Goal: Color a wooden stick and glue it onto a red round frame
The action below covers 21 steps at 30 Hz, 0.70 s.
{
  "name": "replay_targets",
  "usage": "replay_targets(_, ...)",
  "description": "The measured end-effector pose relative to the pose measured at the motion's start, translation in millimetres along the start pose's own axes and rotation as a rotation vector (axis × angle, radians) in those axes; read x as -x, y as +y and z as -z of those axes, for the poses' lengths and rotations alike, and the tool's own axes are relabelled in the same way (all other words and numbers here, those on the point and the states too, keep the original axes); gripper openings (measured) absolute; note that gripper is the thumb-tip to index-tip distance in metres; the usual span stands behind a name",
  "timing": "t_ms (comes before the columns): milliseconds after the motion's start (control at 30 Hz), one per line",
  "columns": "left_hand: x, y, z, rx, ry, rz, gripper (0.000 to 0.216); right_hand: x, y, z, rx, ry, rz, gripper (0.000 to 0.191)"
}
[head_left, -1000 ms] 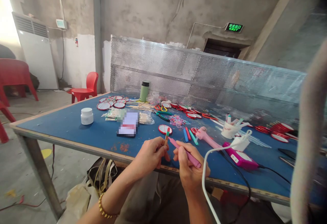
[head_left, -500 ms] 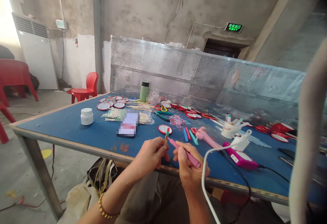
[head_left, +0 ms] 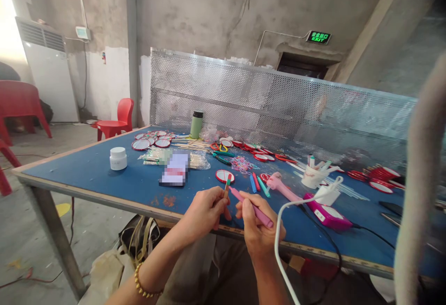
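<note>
Stick [head_left: 226, 192], green and red at its top, leans slightly right on the near side of the disc [head_left: 221, 175], its tip overlapping the disc's near edge in view. The left hand [head_left: 205, 210], nearer than the disc and a little to its left, pinches the stick between thumb and bent fingers. To the disc's near right, the right hand [head_left: 259, 223] pinches a pink pen [head_left: 256, 210] between thumb and forefinger, the other fingers curled; whether the pen's tip touches the stick I cannot tell. Markers [head_left: 257, 182] lie near the disc's right, bands [head_left: 242, 165] just behind it to the right, pliers [head_left: 223, 149] farther behind. The phone [head_left: 175, 170] is left of the disc, the jar [head_left: 118, 158] well beyond on that side.
</note>
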State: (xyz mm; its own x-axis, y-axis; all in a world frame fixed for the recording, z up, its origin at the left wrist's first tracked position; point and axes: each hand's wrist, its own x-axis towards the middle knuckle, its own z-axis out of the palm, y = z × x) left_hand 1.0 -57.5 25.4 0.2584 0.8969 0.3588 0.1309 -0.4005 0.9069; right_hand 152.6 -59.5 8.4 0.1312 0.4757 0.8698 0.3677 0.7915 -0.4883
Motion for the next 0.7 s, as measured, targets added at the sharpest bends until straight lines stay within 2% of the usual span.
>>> replay_targets(700, 1.4, 0.1, 1.5, -0.001, -0.007, 0.006, 0.017, -0.1, 1.6, -0.6, 0.007, 0.004, -0.015, 0.014)
